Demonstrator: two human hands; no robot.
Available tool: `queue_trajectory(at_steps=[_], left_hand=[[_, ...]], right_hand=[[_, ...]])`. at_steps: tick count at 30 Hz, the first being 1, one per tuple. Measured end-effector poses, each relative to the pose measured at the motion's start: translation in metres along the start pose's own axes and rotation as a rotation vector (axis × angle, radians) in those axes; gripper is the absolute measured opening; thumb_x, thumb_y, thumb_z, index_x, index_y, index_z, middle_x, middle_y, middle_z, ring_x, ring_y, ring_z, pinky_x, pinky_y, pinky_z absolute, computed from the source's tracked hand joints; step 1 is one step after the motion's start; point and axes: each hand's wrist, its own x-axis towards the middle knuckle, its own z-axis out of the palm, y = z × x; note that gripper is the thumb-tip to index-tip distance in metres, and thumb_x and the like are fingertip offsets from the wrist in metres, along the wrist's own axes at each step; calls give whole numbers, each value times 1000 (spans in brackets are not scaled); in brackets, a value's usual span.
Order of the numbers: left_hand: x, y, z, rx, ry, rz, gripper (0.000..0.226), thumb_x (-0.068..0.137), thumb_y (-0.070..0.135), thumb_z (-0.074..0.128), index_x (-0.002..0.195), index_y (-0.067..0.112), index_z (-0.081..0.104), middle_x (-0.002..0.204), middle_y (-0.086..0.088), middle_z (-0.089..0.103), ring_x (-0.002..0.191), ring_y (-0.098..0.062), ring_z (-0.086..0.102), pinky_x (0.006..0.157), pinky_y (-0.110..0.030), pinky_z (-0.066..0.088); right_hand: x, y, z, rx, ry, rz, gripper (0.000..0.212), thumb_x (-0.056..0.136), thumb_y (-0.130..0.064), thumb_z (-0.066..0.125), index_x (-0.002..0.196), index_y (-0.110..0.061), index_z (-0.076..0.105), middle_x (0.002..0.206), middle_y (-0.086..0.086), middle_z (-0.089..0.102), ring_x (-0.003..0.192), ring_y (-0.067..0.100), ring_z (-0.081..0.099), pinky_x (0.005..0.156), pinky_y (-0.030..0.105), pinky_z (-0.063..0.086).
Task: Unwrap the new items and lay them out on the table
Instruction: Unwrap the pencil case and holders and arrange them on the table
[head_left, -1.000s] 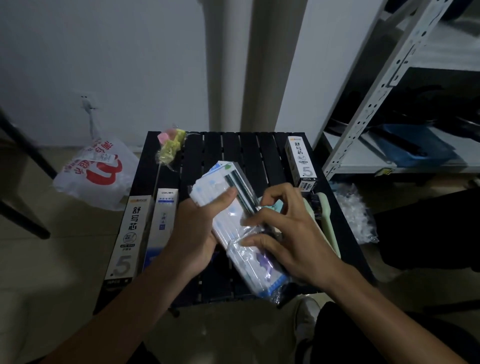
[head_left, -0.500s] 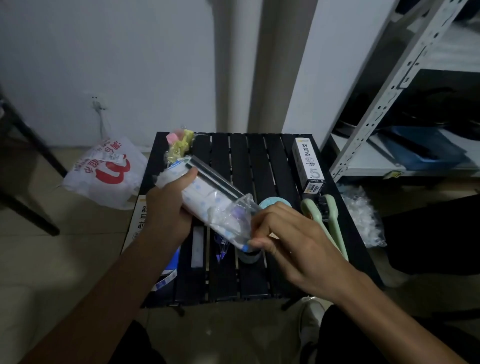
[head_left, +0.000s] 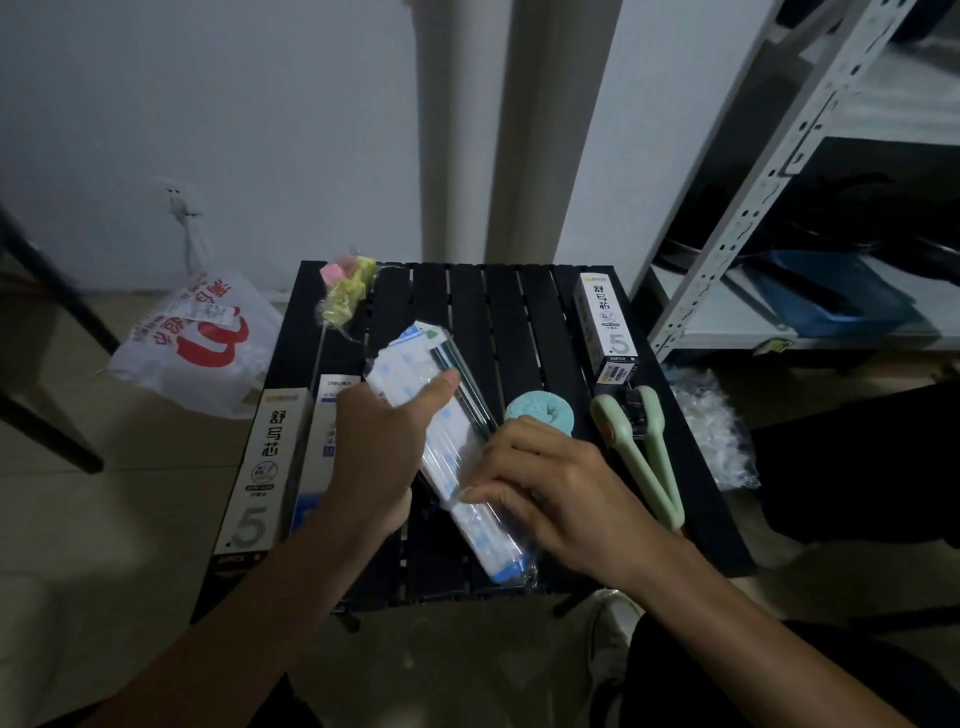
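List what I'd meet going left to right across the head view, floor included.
White plastic bag with red print → tall white carton marked .5 → blue-and-white carton → clear-wrapped pack → teal round object → pale green two-handled tool → crumpled clear plastic wrap.

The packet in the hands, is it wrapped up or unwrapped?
Wrapped, as far as shows: clear film covers the packet, crinkling past its near end. The left hand grips it; the right hand pinches the film.

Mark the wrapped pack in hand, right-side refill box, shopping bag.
wrapped pack (head_left: 447, 439), head view, middle of white face.
refill box (head_left: 605, 327), head view, top face.
shopping bag (head_left: 205, 347), head view, red logo.
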Motion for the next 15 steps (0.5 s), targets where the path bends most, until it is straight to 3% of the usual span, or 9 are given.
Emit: queue_trajectory(at_steps=[2,9,11,15], left_hand=[[2,1,-2,-4,16,-14,7,87,9,78,89,15,75,79,4,79,70,-12,76,57,-24,58],[25,1,-15,-141,66,-196,14,83,4,77,98,5,75,92,-11,80,83,-30,77,77,-40,62],[30,-2,-15,-160,53,-223,22,83,3,77,105,1,74,100,-16,78,88,-33,76,82,-43,61],[34,-4,-15,-174,76,-213,24,84,4,77,107,4,75,102,-12,79,83,-24,77,73,-34,60]], right_hand=[[0,-4,1,7,11,-28,18,104,-19,65,97,-5,73,98,1,62,88,16,58,76,35,50],[2,-16,-3,-146,4,-153,8,96,4,65,91,-2,67,93,7,58,81,24,53,69,39,44],[2,-15,-2,-151,12,-157,8,95,5,64,91,-2,66,92,7,58,80,25,52,69,40,44],[0,-4,-3,-6,35,-59,9,102,-8,66,94,-5,69,95,2,60,86,23,56,75,40,47]])
